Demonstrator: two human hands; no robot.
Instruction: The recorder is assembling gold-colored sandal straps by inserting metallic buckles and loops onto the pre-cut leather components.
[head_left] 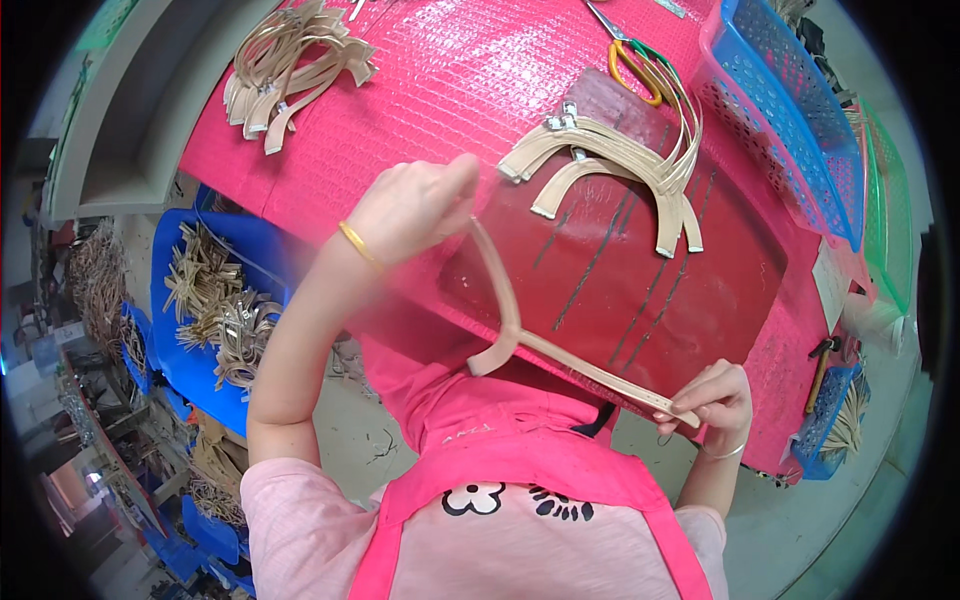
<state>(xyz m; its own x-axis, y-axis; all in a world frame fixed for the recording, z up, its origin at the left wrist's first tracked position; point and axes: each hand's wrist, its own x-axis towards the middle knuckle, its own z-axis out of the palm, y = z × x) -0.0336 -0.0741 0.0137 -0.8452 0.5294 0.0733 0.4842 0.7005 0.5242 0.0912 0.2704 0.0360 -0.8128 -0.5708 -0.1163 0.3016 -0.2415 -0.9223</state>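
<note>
A beige strap (590, 375) with a curved, wider piece (502, 290) stretches between my hands over the near edge of the dark red mat (690, 290). The curved part runs up to my left hand (425, 203), which is closed like a fist; its fingertips are turned away and slightly blurred. Thumb and fingers of my right hand (715, 398) pinch the strap's narrow end. Farther up the mat lies a bundle of similar beige curved straps (610, 150) with small metal buckles.
Another pile of beige straps (295, 70) lies on the pink table cover (430, 80). Scissors (630, 65) with yellow and green handles rest behind the bundle. Blue perforated baskets (790, 100) stand at the right, beside a hammer (822, 370). A blue bin (180, 330) of straps sits at left.
</note>
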